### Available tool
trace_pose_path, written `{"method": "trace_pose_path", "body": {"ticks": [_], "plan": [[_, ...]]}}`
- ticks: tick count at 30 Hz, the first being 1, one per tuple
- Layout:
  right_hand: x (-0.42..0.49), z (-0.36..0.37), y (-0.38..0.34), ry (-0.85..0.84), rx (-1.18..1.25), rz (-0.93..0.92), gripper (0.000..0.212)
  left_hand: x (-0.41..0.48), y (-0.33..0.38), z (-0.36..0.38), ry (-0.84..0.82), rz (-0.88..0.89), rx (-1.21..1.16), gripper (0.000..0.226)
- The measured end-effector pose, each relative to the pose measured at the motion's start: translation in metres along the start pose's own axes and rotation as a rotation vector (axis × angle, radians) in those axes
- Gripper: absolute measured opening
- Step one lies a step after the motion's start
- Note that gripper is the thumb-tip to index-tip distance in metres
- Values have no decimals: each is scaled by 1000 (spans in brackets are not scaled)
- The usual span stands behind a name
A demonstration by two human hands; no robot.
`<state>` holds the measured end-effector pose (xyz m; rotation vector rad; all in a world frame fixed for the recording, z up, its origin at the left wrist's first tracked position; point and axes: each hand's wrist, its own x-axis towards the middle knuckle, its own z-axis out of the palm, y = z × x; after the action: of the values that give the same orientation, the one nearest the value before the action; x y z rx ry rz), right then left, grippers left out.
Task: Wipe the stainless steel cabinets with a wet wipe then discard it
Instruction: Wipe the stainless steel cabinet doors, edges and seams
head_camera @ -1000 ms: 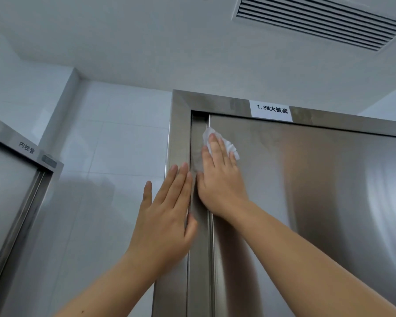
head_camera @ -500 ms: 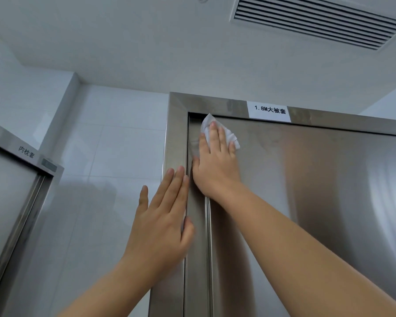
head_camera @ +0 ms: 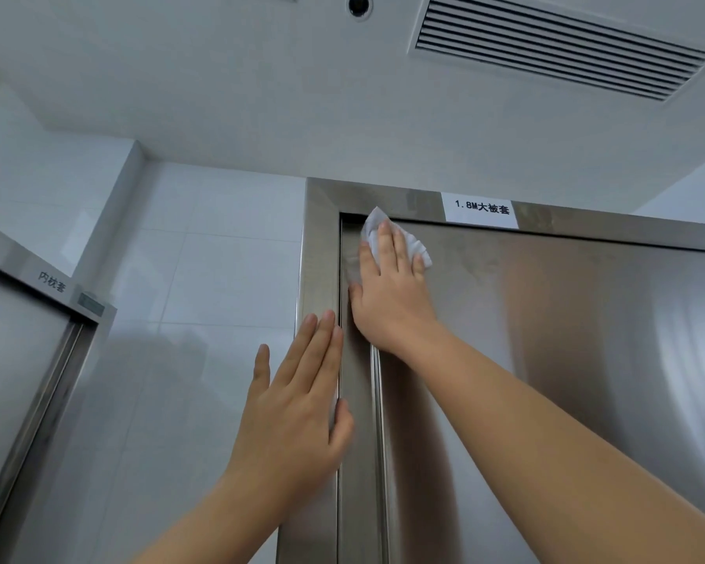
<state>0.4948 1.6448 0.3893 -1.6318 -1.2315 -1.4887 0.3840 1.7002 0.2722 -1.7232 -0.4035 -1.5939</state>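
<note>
- Right hand has slid up the cabinet door since 1 s ago; it's now at the top-left corner.
- Its fingers are straight and slightly spread, pressing the wet wipe flat on the steel. The wipe's upper tip touches the top frame edge, just left of the label.
- Left hand is flat on the side frame, fingers together, thumb out, holding nothing.
- Second cabinet at far left, ceiling vent above.

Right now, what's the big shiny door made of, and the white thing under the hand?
Cabinet door: looks like brushed stainless steel, grey with soft streaky reflections. Wipe under the right hand: seems thin nonwoven cloth or paper, white and crumpled; whether it's wet can't be seen.
</note>
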Motion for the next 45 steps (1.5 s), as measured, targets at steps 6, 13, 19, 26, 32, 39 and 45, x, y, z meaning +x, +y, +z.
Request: {"method": "trace_pose_path", "body": {"ticks": [6, 13, 19, 26, 32, 39, 45], "plan": [[-48, 11, -11, -10, -8, -10, 60, -6, 0, 0, -2, -4, -14, 61], [-28, 2, -5, -58, -34, -7, 61, -7, 1, -2, -13, 13, 4, 61], [13, -8, 0, -85, -9, 23, 61, -8, 0, -2, -13, 18, 31, 61], [-9, 2, -3, 3, -43, 3, 60, -12, 1, -1, -8, 8, 8, 60], [-36, 3, -5, -1, -103, -47, 61, -13, 2, -2, -14, -5, -2, 61], [-25, -12, 0, 85, -189, -151, 49, -12, 3, -4, -5, -16, -35, 63], [-21, 4, 5, 26, -13, -104, 57, -12, 2, -3, 0, -9, -39, 62]]}}
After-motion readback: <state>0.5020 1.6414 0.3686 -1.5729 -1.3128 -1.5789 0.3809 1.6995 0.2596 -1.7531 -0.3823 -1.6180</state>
